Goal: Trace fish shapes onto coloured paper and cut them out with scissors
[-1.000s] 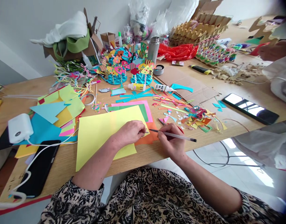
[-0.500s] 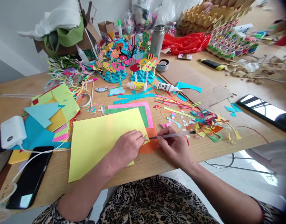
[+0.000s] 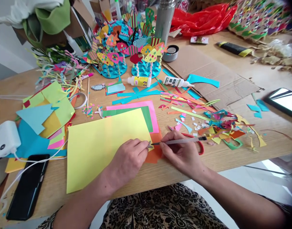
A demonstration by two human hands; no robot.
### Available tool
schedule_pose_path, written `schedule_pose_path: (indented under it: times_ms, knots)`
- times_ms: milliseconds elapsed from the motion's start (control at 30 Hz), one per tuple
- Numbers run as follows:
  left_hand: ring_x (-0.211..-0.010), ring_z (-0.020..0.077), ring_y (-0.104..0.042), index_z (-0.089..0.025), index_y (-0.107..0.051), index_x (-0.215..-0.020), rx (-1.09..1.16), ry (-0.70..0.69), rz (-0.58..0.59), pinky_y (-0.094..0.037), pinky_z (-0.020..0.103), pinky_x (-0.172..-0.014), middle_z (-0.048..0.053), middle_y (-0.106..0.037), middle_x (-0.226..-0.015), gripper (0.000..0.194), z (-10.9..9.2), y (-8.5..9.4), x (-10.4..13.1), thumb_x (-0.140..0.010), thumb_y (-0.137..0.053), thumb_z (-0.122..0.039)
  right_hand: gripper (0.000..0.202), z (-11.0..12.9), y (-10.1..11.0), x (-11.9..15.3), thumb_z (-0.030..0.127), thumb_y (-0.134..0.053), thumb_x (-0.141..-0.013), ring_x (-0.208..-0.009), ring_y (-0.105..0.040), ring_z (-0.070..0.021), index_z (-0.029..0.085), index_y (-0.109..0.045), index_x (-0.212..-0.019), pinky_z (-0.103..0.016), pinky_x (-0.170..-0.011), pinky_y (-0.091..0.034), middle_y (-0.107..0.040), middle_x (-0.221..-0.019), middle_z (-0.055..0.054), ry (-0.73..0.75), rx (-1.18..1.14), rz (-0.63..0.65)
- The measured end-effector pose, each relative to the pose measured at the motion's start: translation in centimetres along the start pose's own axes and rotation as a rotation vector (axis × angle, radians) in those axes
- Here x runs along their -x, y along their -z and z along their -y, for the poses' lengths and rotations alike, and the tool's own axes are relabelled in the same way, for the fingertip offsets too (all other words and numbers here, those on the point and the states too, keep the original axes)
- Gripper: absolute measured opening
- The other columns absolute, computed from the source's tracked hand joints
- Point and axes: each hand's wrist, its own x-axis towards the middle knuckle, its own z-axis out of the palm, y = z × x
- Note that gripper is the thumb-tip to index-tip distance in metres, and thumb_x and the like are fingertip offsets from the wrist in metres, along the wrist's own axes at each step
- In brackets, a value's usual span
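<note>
My left hand (image 3: 132,156) lies on a sheet of yellow paper (image 3: 100,136), its fingers together and pressing down a small grey cutout (image 3: 150,145) near the sheet's right corner. Most of that cutout is hidden under the fingertips. My right hand (image 3: 181,152) pinches a slim translucent pen (image 3: 184,140), whose dark tip meets the yellow paper beside the cutout. Partly under my right hand is a pair of scissors with red handles (image 3: 201,148). Pink paper (image 3: 156,117), green paper (image 3: 147,118) and orange paper (image 3: 155,156) show from under the yellow sheet.
Paper scraps (image 3: 222,127) lie to the right, by a cardboard sheet (image 3: 207,73). Two glue bottles (image 3: 139,81) and paper fish on blue stands (image 3: 114,68) are behind. A phone (image 3: 28,187) and white power bank (image 3: 6,138) with a cable sit at left.
The view has shifted slightly down and closer. The pen tip stays by the cutout; its angle is nearly the same. My left hand keeps pressing in the same place.
</note>
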Motion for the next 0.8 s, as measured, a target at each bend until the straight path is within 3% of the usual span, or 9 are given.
schedule_pose_path:
  times_ms: [233, 800]
  knots:
    - [-0.08, 0.0166, -0.06, -0.012, -0.065, -0.083, -0.039, -0.039, -0.074, -0.054, 0.031, -0.071, 0.006, -0.069, -0.088, 0.018, 0.17, -0.22, 0.0, -0.089, -0.049, -0.009, 0.007, -0.38, 0.02, 0.06, 0.02, -0.054, -0.082, -0.055, -0.049, -0.0102, 0.019, -0.053, -0.075, -0.023, -0.045, -0.039, -0.053, -0.065, 0.001, 0.059, 0.122, 0.024]
    - [-0.081, 0.0166, -0.06, -0.011, -0.065, -0.085, -0.003, -0.046, -0.071, -0.054, 0.03, -0.072, 0.005, -0.069, -0.088, 0.016, 0.34, -0.23, 0.03, -0.089, -0.05, -0.009, 0.006, -0.23, 0.05, -0.05, 0.018, -0.054, -0.082, -0.055, -0.047, -0.01, 0.018, -0.053, -0.076, -0.023, -0.046, -0.038, -0.052, -0.066, 0.001, 0.056, 0.107, 0.088]
